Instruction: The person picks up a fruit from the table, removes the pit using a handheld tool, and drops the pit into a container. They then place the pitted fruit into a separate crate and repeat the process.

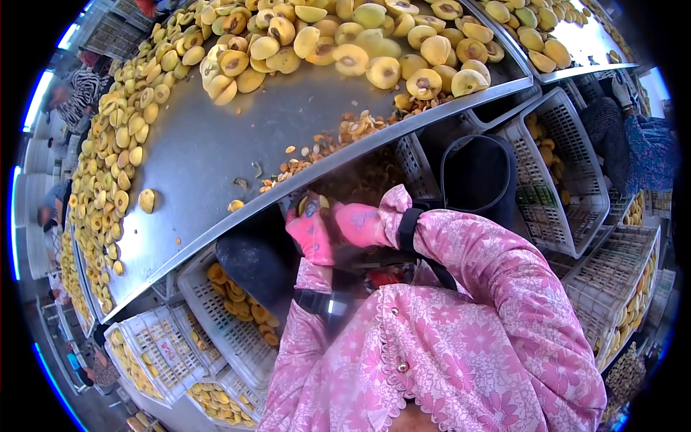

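Observation:
Both my hands wear pink gloves and meet just below the edge of the metal table [216, 144]. My left hand [311, 234] and my right hand [358, 223] close together around a yellow peach [312, 205] that shows between the fingers. Floral pink sleeves cover both arms. Halved yellow peaches [374, 43] are heaped along the far side and the left side of the table. A line of brown pits [338, 137] lies along the table's near edge.
White slotted crates [554, 165] stand under and beside the table, some holding peach halves [237, 299]. A black bucket [479, 176] sits right of my hands. Other people work at the left [79, 93] and right [640, 144].

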Demonstrator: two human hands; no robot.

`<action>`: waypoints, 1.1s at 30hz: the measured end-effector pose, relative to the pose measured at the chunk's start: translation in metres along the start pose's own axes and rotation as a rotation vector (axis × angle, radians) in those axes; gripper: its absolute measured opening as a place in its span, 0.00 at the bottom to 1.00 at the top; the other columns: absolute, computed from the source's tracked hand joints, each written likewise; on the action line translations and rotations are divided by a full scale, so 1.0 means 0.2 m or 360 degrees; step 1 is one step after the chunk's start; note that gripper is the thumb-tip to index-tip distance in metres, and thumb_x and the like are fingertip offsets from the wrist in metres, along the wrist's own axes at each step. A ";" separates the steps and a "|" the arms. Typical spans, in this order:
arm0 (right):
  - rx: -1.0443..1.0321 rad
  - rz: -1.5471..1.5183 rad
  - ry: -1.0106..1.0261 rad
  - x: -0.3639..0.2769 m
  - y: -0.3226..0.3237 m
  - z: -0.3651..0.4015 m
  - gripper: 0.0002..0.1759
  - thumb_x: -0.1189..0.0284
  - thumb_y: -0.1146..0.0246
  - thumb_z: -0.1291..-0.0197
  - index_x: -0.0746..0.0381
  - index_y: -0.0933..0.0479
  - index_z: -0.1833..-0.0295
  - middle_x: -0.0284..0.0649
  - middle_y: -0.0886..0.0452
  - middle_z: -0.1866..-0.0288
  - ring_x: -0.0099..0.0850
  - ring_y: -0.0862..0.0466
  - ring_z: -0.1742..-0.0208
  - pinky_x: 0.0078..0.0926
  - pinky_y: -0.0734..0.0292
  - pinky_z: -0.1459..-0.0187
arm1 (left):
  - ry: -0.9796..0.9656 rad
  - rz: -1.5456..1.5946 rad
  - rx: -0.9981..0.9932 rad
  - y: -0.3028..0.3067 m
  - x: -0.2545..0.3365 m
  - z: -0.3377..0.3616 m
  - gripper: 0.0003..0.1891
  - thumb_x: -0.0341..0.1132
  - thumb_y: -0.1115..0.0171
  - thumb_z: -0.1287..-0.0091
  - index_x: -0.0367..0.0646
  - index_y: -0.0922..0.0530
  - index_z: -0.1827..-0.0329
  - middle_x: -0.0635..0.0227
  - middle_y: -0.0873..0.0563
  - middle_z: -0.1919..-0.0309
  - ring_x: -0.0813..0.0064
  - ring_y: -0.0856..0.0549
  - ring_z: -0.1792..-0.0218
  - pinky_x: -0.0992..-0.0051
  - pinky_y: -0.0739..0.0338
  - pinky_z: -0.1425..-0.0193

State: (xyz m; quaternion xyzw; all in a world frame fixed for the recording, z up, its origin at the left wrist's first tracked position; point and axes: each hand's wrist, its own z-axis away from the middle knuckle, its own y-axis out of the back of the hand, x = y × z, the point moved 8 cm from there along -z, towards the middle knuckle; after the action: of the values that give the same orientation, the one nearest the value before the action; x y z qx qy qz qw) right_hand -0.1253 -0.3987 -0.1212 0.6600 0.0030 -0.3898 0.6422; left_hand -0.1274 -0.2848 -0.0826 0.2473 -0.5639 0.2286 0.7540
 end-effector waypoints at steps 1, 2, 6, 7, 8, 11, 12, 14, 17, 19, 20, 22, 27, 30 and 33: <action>-0.0177 -0.0203 -0.0140 -0.05 0.13 0.00 0.15 0.66 0.45 0.38 0.67 0.25 0.53 0.52 0.19 0.58 0.46 0.18 0.58 0.34 0.24 0.58 | -0.0041 0.0016 -0.0054 -0.01 0.01 0.00 0.17 0.32 0.29 0.44 0.32 0.22 0.55 0.63 0.16 0.63 0.76 0.18 0.65 0.79 0.22 0.61; -0.0356 -0.0408 -0.0278 -0.08 0.18 0.02 0.15 0.65 0.43 0.40 0.65 0.23 0.55 0.52 0.19 0.56 0.48 0.19 0.57 0.33 0.24 0.56 | -0.0081 0.0028 -0.0107 -0.02 0.04 0.01 0.17 0.31 0.28 0.44 0.31 0.22 0.55 0.63 0.16 0.63 0.76 0.18 0.65 0.79 0.22 0.61; -0.0604 -0.1336 -0.0885 -0.06 0.35 0.18 0.14 0.68 0.42 0.45 0.68 0.24 0.61 0.43 0.21 0.69 0.34 0.19 0.70 0.32 0.23 0.71 | 0.0022 0.0027 -0.0333 -0.08 0.07 0.04 0.16 0.33 0.30 0.43 0.32 0.20 0.56 0.64 0.15 0.62 0.78 0.19 0.63 0.79 0.25 0.58; -0.0636 -0.1417 -0.0841 -0.06 0.36 0.19 0.11 0.69 0.43 0.45 0.68 0.25 0.65 0.39 0.23 0.72 0.28 0.22 0.76 0.28 0.26 0.77 | 0.0048 0.0020 -0.0396 -0.09 0.06 0.03 0.16 0.33 0.29 0.44 0.33 0.20 0.56 0.64 0.15 0.62 0.78 0.19 0.63 0.79 0.25 0.58; -0.0665 -0.1548 -0.0845 -0.05 0.35 0.20 0.11 0.69 0.43 0.45 0.67 0.25 0.65 0.39 0.23 0.73 0.28 0.23 0.77 0.27 0.26 0.78 | 0.0076 0.0011 -0.0458 -0.09 0.04 0.02 0.16 0.33 0.29 0.44 0.33 0.20 0.56 0.64 0.15 0.62 0.78 0.19 0.63 0.79 0.25 0.57; -0.0708 -0.1890 -0.0829 -0.06 0.30 0.22 0.09 0.69 0.43 0.45 0.66 0.27 0.68 0.37 0.26 0.75 0.26 0.29 0.82 0.24 0.31 0.80 | 0.0161 0.0037 -0.0652 -0.12 0.00 -0.01 0.16 0.32 0.29 0.44 0.34 0.20 0.56 0.64 0.15 0.61 0.77 0.18 0.62 0.79 0.24 0.56; -0.0720 -0.2002 -0.0851 -0.06 0.29 0.24 0.09 0.69 0.43 0.45 0.65 0.27 0.69 0.37 0.26 0.75 0.25 0.28 0.82 0.25 0.31 0.80 | 0.0188 0.0055 -0.0718 -0.13 -0.01 -0.01 0.16 0.31 0.29 0.44 0.34 0.20 0.56 0.64 0.15 0.61 0.77 0.18 0.61 0.79 0.24 0.55; -0.0742 -0.2220 -0.0895 -0.08 0.30 0.27 0.10 0.68 0.44 0.45 0.65 0.28 0.69 0.36 0.27 0.76 0.24 0.28 0.81 0.25 0.31 0.80 | 0.0240 0.0130 -0.0838 -0.15 0.00 0.02 0.15 0.31 0.29 0.44 0.34 0.21 0.55 0.62 0.15 0.60 0.75 0.17 0.59 0.78 0.23 0.53; -0.0791 -0.1911 -0.0829 -0.07 0.27 0.28 0.09 0.69 0.43 0.45 0.64 0.30 0.70 0.34 0.28 0.77 0.21 0.29 0.82 0.22 0.33 0.81 | 0.0380 0.0151 -0.1010 -0.19 0.02 0.07 0.16 0.30 0.30 0.44 0.35 0.21 0.55 0.60 0.15 0.58 0.72 0.16 0.56 0.76 0.23 0.50; -0.0747 -0.2109 -0.0827 -0.10 0.30 0.31 0.09 0.68 0.42 0.45 0.63 0.30 0.70 0.32 0.29 0.78 0.20 0.30 0.83 0.19 0.35 0.83 | 0.0446 0.0190 -0.1072 -0.20 0.02 0.09 0.15 0.31 0.31 0.44 0.35 0.21 0.55 0.59 0.15 0.57 0.70 0.16 0.55 0.75 0.22 0.49; -0.0721 -0.2205 -0.0822 -0.12 0.33 0.32 0.09 0.68 0.42 0.45 0.62 0.30 0.70 0.31 0.29 0.79 0.19 0.31 0.84 0.18 0.36 0.83 | 0.0451 0.0238 -0.1078 -0.20 0.01 0.09 0.15 0.31 0.31 0.43 0.35 0.21 0.54 0.59 0.15 0.57 0.70 0.16 0.55 0.74 0.22 0.49; -0.0798 -0.2402 -0.0890 -0.14 0.27 0.33 0.07 0.69 0.41 0.44 0.60 0.30 0.69 0.29 0.30 0.79 0.18 0.32 0.85 0.17 0.37 0.84 | 0.0467 0.0334 -0.1070 -0.21 0.02 0.10 0.15 0.31 0.32 0.42 0.35 0.21 0.54 0.58 0.16 0.57 0.69 0.16 0.55 0.73 0.22 0.50; -0.0722 -0.2952 -0.0802 -0.24 0.28 0.34 0.07 0.69 0.40 0.42 0.58 0.31 0.65 0.26 0.32 0.80 0.16 0.34 0.86 0.14 0.41 0.85 | 0.0486 0.0607 -0.1018 -0.22 0.10 0.15 0.17 0.40 0.39 0.35 0.39 0.23 0.48 0.59 0.17 0.53 0.64 0.16 0.57 0.68 0.20 0.53; -0.0513 -0.2729 -0.0565 -0.28 0.47 0.40 0.09 0.69 0.40 0.42 0.59 0.32 0.62 0.27 0.32 0.80 0.16 0.35 0.86 0.14 0.41 0.85 | 0.0642 0.0930 -0.0856 -0.18 0.04 0.10 0.19 0.43 0.46 0.32 0.41 0.26 0.44 0.57 0.19 0.49 0.60 0.17 0.54 0.63 0.20 0.53; -0.0209 -0.2590 -0.0907 -0.15 0.43 0.45 0.12 0.68 0.40 0.41 0.61 0.34 0.57 0.30 0.33 0.79 0.17 0.36 0.86 0.17 0.41 0.85 | -0.0090 0.0149 -0.0929 -0.10 0.05 0.04 0.20 0.43 0.48 0.31 0.39 0.29 0.42 0.56 0.21 0.48 0.59 0.19 0.50 0.62 0.21 0.48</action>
State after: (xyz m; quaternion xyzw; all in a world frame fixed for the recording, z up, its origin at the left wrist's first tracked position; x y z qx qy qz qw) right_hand -0.1485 -0.4743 -0.0209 0.2912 0.3359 -0.8782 0.1766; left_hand -0.1184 -0.3054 -0.0728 0.0001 -0.6375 0.0842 0.7658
